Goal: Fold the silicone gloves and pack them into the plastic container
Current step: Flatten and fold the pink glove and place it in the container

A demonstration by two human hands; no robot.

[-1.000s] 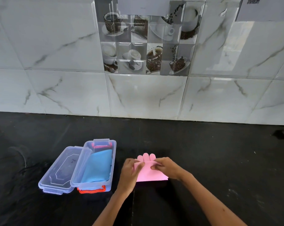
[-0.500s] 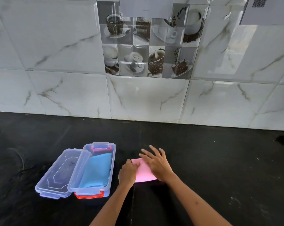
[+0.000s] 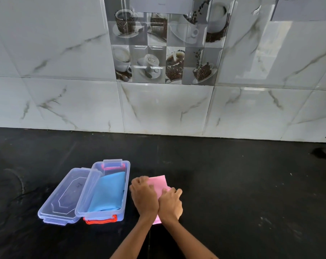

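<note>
Folded pink silicone glove (image 3: 159, 184) on black worktop (image 3: 233, 184) just right of clear plastic container (image 3: 126, 187); left hand (image 3: 144, 198) and right hand (image 3: 170, 203) pinching it; keep layers pressed flat.

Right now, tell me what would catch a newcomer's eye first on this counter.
Both hands, left hand and right hand, press on a folded pink glove at the black counter's near edge. Just left of them sits an open clear container with red latches, a folded blue glove inside, its lid lying alongside.
</note>
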